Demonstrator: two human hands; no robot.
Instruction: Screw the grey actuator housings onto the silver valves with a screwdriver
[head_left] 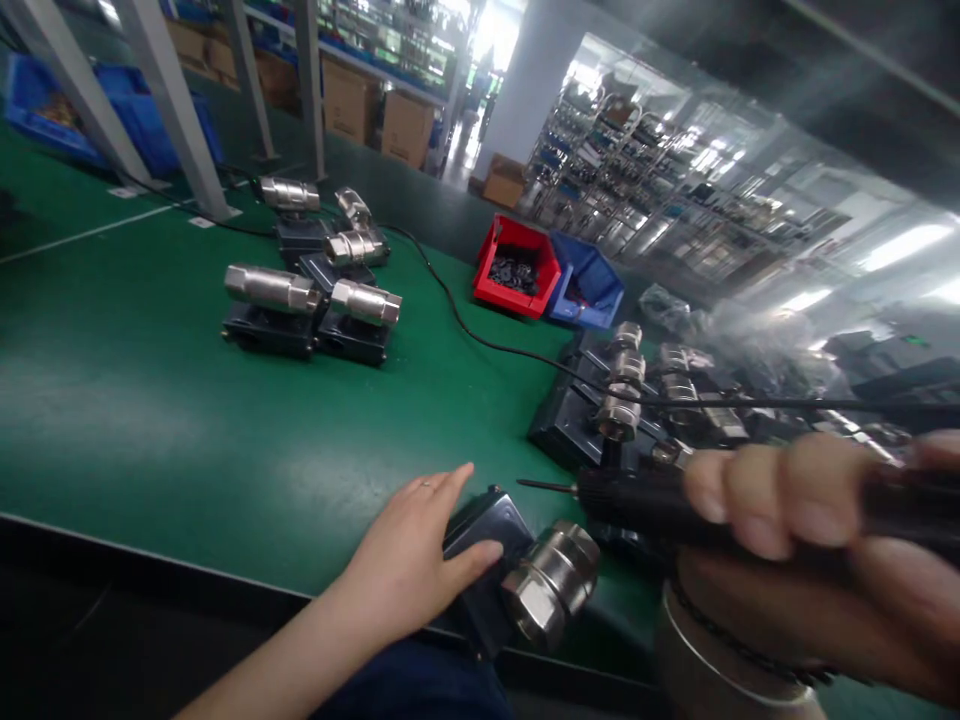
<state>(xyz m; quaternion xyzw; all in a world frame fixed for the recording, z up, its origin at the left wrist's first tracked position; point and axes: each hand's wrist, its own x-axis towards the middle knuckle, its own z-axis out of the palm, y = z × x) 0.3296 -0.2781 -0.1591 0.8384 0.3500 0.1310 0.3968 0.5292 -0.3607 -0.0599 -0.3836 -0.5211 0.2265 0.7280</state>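
Observation:
My left hand steadies a valve with a black box-shaped body near the front edge of the bench. Its thumb lies on the box and its fingers reach along the far side. A shiny metal valve fitting sticks out on the right of that box. In my right hand, fingers wrapped round it, is a black electric screwdriver. Its thin bit points left, just above and beyond the box, apparently apart from it. The right hand is slightly blurred.
More such valves stand at the back left of the green bench, and several crowd the right. A red bin of small dark parts adjoins a blue bin. A black cable crosses the bench. Grey posts rise at left.

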